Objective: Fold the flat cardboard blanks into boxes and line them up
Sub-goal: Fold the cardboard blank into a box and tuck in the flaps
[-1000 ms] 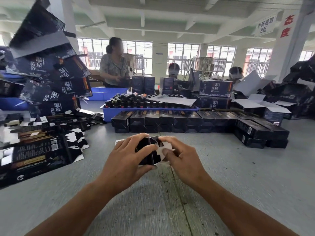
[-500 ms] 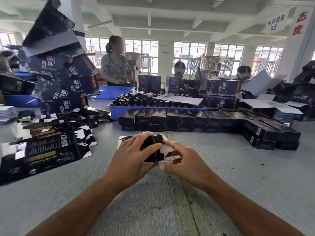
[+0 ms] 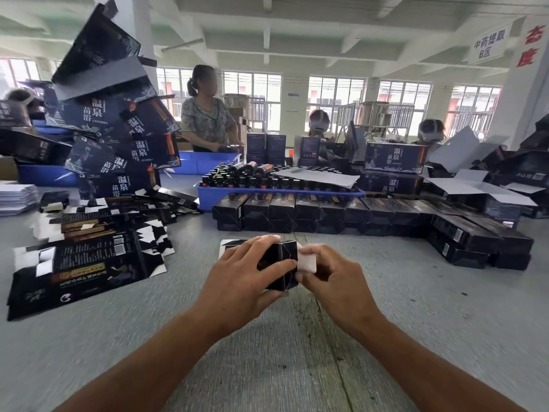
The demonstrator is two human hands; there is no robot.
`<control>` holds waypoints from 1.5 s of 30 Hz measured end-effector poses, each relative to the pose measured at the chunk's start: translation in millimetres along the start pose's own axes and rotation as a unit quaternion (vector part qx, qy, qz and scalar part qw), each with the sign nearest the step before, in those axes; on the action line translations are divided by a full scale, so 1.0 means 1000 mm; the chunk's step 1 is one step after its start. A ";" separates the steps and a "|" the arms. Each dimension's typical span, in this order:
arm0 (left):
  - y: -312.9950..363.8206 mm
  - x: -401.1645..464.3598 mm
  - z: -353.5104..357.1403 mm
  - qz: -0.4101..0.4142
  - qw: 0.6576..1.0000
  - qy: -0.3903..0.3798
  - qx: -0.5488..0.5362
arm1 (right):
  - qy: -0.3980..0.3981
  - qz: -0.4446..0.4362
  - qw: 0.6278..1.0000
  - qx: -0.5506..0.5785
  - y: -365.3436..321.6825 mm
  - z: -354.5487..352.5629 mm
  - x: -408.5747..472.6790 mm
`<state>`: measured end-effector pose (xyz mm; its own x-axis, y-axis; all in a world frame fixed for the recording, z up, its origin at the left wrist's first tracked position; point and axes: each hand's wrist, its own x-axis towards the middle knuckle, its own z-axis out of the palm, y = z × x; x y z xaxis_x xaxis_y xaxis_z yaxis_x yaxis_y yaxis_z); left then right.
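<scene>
Both hands, left point(image 3: 237, 272) and right point(image 3: 329, 275), are gripping a half-folded box point(image 3: 280, 263), apparently tucking its flap, while rows point(image 3: 326, 209) are waiting done and blanks point(image 3: 83, 263) are lying unfolded.

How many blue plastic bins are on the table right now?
3. One blue bin holds bottles behind the folded boxes, another sits in front of the standing person, and a third is at far left behind the stacked cartons. Others may be hidden by the piles.

A packing workshop: rows of folded black boxes point(image 3: 326, 214), heaped flat blanks point(image 3: 86, 260), a blue tray of bottles point(image 3: 267, 185) (workers beyond) crowd one long surface point(image 3: 416, 307).
</scene>
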<state>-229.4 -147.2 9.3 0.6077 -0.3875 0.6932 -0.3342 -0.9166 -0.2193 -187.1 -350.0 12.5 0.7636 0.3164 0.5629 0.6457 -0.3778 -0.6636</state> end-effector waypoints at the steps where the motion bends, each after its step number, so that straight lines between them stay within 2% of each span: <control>1: 0.000 0.000 0.000 0.001 1.000 0.001 0.000 | 0.004 0.008 1.000 0.004 0.000 0.000 0.000; 5: -0.001 -0.002 0.002 0.005 1.000 0.004 0.004 | 0.017 0.038 0.999 0.027 0.002 0.004 0.001; 12: -0.003 -0.002 0.001 -0.044 0.999 0.021 -0.022 | -0.039 0.023 0.998 0.053 0.002 0.005 -0.001; 17: 0.003 -0.002 0.002 -0.037 0.998 0.030 -0.037 | -0.010 0.066 0.991 0.118 0.004 0.001 0.003; 22: 0.009 -0.001 0.004 -0.038 0.997 0.033 -0.063 | -0.055 0.087 0.980 0.170 0.003 0.000 0.004; 31: 0.013 0.002 0.000 -0.046 0.995 0.034 -0.079 | 0.017 0.072 0.990 0.124 -0.002 0.002 0.002; 35: 0.013 0.002 0.001 -0.048 0.994 0.034 -0.093 | 0.042 0.034 0.998 0.036 -0.006 0.006 0.000; 41: 0.008 0.001 0.002 -0.047 0.994 0.039 -0.088 | 0.026 -0.001 1.000 -0.004 -0.008 0.004 -0.001; 45: 0.009 0.001 0.003 -0.031 0.995 0.047 -0.078 | -0.013 0.025 0.998 0.061 -0.011 0.004 -0.003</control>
<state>-230.0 -156.4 6.1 0.5627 -0.3124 0.7653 -0.4100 -0.9094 -0.0697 -196.3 -343.2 16.4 0.7938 0.3235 0.5150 0.6007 -0.2847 -0.7471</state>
